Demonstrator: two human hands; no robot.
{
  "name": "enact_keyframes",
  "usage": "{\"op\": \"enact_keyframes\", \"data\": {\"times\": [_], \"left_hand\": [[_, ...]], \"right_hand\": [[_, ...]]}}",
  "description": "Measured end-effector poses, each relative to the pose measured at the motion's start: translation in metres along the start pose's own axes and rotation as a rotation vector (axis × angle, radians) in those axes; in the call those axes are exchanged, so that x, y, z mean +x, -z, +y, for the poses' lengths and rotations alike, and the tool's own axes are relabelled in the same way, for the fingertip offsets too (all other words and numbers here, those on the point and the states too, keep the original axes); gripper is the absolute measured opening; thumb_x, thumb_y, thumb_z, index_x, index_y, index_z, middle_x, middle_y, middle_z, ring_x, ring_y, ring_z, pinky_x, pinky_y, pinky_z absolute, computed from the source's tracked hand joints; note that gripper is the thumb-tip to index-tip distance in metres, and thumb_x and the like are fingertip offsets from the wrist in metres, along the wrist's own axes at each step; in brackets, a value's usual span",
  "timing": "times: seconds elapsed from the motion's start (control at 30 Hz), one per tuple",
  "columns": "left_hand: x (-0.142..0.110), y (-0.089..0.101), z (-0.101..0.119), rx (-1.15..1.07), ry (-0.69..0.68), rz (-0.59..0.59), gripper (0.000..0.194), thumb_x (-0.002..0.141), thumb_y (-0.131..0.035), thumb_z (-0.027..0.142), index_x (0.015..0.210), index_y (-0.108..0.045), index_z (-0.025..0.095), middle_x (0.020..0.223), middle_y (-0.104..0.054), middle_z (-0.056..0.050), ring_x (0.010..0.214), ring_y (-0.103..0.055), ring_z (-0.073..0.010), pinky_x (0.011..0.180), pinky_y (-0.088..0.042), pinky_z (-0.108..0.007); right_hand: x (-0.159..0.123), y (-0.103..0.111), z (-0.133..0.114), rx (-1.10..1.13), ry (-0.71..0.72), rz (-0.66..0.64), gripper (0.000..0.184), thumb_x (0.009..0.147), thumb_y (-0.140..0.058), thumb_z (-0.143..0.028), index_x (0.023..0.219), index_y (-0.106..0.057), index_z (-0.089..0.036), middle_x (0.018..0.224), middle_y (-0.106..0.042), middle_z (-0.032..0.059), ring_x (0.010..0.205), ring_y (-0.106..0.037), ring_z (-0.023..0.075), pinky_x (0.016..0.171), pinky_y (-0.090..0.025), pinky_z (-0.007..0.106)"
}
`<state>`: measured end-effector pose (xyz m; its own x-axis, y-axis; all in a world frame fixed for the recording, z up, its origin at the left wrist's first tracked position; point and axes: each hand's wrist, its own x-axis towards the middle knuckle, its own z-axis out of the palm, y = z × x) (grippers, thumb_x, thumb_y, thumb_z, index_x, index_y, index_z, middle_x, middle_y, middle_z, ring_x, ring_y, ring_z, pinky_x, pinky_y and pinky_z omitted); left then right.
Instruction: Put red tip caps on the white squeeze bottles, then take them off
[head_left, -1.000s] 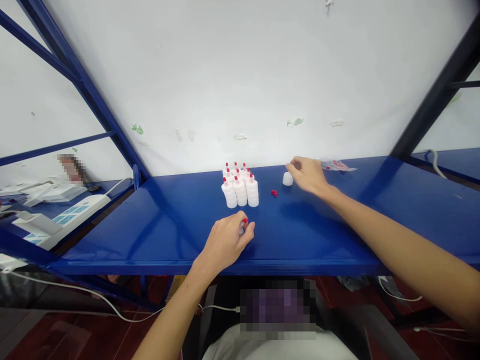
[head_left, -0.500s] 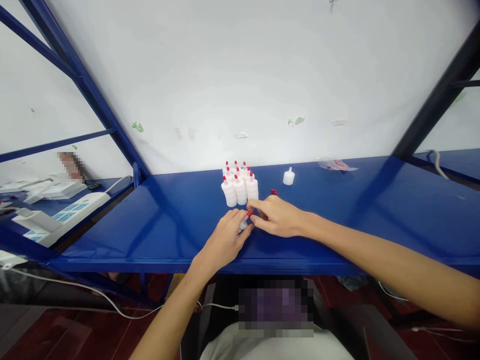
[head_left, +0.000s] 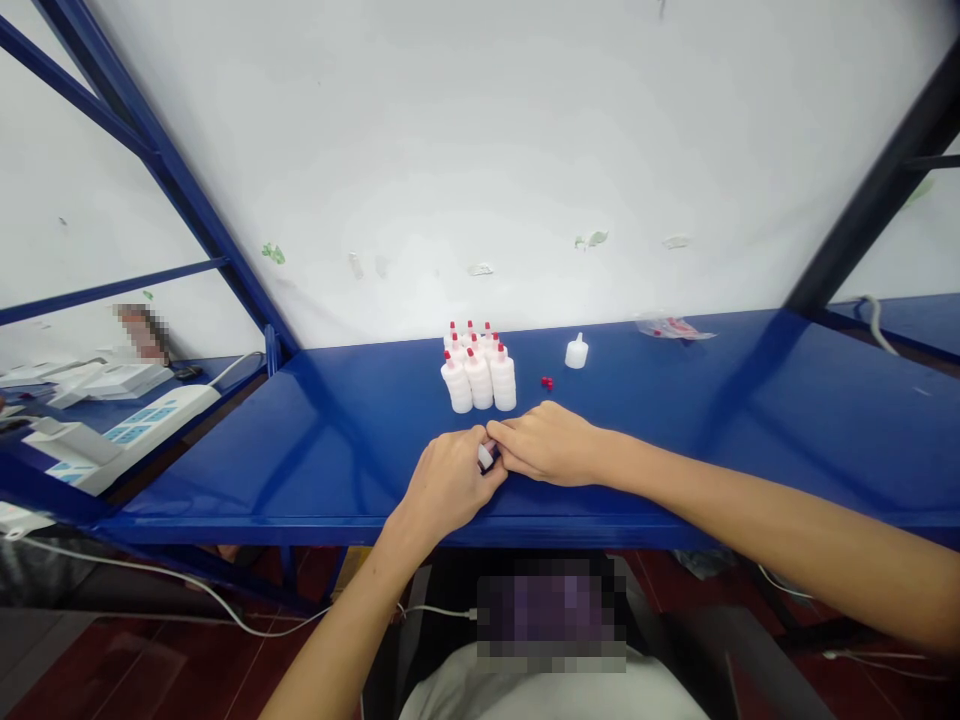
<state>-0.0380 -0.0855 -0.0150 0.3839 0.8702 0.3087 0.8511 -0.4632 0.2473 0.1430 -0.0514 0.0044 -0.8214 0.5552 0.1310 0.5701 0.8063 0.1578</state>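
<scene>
My left hand is closed around a small white squeeze bottle, and only a bit of its white side shows between the fingers. From the right, my right hand meets it, fingertips pinched at the bottle's top end. The red cap seen there a moment earlier is now covered by those fingers. Just beyond my hands, several white squeeze bottles with red tips stand upright in a tight block. A few loose red caps lie past my right hand.
One white bottle without a red cap stands apart, farther back. A clear plastic bag with red bits in it lies near the wall. At the left are a power strip and white boxes. Blue posts frame the blue table.
My right hand has moved slightly nearer me and its fingers have closed over the red cap, hiding it. The bottle in my left hand has turned a little. The bottle block has stayed put.
</scene>
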Motion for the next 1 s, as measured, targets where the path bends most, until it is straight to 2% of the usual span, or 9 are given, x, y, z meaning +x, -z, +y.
{"op": "enact_keyframes", "data": {"times": [0.2,0.4,0.47,0.57,0.7,0.8,0.9,1.0], "left_hand": [[-0.002,0.0,0.0,0.022,-0.061,0.002,0.015,0.091,-0.052,0.027,0.078,-0.046,0.021,0.079,-0.066,-0.003,0.07,-0.063,-0.0204,0.06,-0.033,-0.029],[-0.003,0.0,0.003,0.063,-0.04,0.029,0.013,0.088,-0.053,0.023,0.079,-0.044,0.021,0.076,-0.063,-0.002,0.068,-0.06,-0.0198,0.058,-0.03,-0.03],[-0.005,0.001,0.004,0.09,-0.03,0.073,0.014,0.09,-0.048,0.023,0.077,-0.044,0.021,0.073,-0.061,-0.002,0.064,-0.057,-0.0183,0.057,-0.028,-0.03],[-0.008,0.002,0.007,0.12,-0.047,0.154,0.018,0.093,-0.04,0.021,0.076,-0.043,0.021,0.072,-0.057,-0.002,0.06,-0.052,-0.0156,0.058,-0.028,-0.03],[-0.007,0.002,0.006,0.064,-0.077,0.12,0.02,0.095,-0.04,0.023,0.075,-0.042,0.021,0.071,-0.053,0.0,0.058,-0.047,-0.0139,0.057,-0.028,-0.029],[-0.005,0.002,0.004,0.021,-0.077,0.064,0.021,0.095,-0.042,0.025,0.074,-0.041,0.021,0.069,-0.052,0.001,0.058,-0.045,-0.0138,0.058,-0.028,-0.028],[-0.004,0.002,0.003,-0.012,-0.082,0.029,0.023,0.095,-0.041,0.026,0.073,-0.039,0.021,0.069,-0.052,0.001,0.058,-0.044,-0.0138,0.059,-0.029,-0.028],[-0.003,0.002,0.002,-0.029,-0.089,0.013,0.024,0.095,-0.041,0.026,0.072,-0.038,0.021,0.069,-0.052,0.001,0.058,-0.044,-0.0139,0.06,-0.03,-0.028]], "right_hand": [[0.001,0.001,-0.009,-0.028,-0.115,-0.022,0.03,0.099,-0.035,-0.033,0.103,-0.056,-0.013,0.081,-0.071,0.0112,0.061,-0.064,0.0232,0.051,-0.022,0.031],[0.006,0.003,-0.016,-0.03,-0.168,-0.033,0.031,0.098,-0.035,-0.031,0.096,-0.061,-0.013,0.079,-0.07,0.0145,0.065,-0.065,0.0242,0.054,-0.028,0.031],[0.005,0.005,-0.007,-0.035,-0.244,-0.034,0.033,0.097,-0.035,-0.031,0.095,-0.062,-0.012,0.078,-0.07,0.0161,0.067,-0.065,0.0247,0.056,-0.03,0.031],[-0.001,0.012,0.018,-0.052,-0.464,-0.018,0.036,0.098,-0.033,-0.032,0.099,-0.062,-0.011,0.077,-0.069,0.017,0.067,-0.064,0.025,0.058,-0.03,0.031],[-0.01,0.018,0.054,-0.006,-0.645,0.117,0.035,0.099,-0.03,-0.032,0.096,-0.06,-0.014,0.08,-0.067,0.0143,0.067,-0.06,0.0242,0.058,-0.027,0.032],[-0.016,0.013,0.075,0.056,-0.621,0.164,0.037,0.1,-0.027,-0.028,0.095,-0.06,-0.014,0.087,-0.064,0.0135,0.069,-0.056,0.0219,0.061,-0.03,0.032],[-0.02,-0.001,0.094,0.106,-0.513,0.138,0.032,0.098,-0.03,-0.021,0.103,-0.061,-0.013,0.102,-0.06,0.0156,0.079,-0.057,0.0215,0.068,-0.037,0.032],[-0.021,-0.013,0.108,0.15,-0.434,0.115,0.032,0.095,-0.034,-0.015,0.109,-0.063,-0.011,0.109,-0.058,0.0167,0.091,-0.058,0.0231,0.076,-0.041,0.033]]}}
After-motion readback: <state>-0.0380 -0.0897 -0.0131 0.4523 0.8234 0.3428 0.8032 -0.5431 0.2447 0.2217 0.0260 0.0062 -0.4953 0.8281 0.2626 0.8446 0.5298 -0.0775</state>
